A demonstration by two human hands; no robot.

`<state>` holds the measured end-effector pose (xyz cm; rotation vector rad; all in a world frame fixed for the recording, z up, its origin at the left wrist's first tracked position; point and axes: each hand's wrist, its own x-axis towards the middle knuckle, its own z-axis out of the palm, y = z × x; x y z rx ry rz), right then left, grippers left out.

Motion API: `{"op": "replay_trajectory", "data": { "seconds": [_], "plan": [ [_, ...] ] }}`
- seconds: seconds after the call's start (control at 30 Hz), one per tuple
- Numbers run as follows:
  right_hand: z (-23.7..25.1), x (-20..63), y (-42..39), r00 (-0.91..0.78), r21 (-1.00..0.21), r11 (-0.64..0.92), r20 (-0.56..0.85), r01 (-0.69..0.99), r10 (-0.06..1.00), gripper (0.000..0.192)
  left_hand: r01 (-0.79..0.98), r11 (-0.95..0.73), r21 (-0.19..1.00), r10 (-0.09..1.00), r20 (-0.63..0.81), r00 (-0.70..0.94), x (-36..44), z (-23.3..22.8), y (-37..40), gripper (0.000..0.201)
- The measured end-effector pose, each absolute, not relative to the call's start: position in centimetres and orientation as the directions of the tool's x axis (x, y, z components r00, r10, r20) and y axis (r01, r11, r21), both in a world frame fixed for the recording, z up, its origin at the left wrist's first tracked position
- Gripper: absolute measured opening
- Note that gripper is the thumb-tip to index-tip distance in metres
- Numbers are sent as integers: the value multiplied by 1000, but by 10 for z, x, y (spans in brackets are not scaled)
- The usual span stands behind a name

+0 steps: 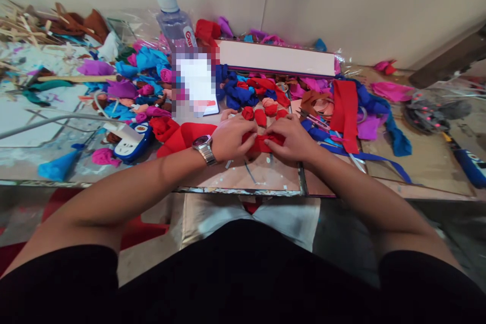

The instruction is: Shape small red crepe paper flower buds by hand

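A short piece of red crepe paper [262, 144] is pinched between my two hands, just above the table. My left hand [233, 137], with a metal watch on its wrist, is closed on the left end. At the other end, my right hand [291, 137] grips the paper with thumb and fingers. Right behind the hands sit several small rolled red paper pieces [260, 117]. A long red paper strip [190, 136] lies by my left wrist, and another red strip [345, 114] hangs over the pile to the right. Scissors [313, 119] lie partly buried beside my right hand.
A blue and white power strip [133, 144] with a plugged-in cable lies to the left. Behind stand a plastic bottle [176, 28], a phone [197, 83] and a long pale box [277, 58]. Coloured paper scraps [146, 61] cover much of the table. Wooden sticks [26, 25] are heaped far left.
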<state>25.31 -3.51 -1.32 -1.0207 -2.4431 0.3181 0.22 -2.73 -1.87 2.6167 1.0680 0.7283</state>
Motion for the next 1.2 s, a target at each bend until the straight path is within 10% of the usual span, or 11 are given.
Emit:
{"op": "replay_trajectory", "data": {
  "seconds": [1.2],
  "plan": [
    [-15,248,-39,-620,-369,693,313,619,720,13,594,-670,446,731,254,633,5,-19,-27,34]
  ]
}}
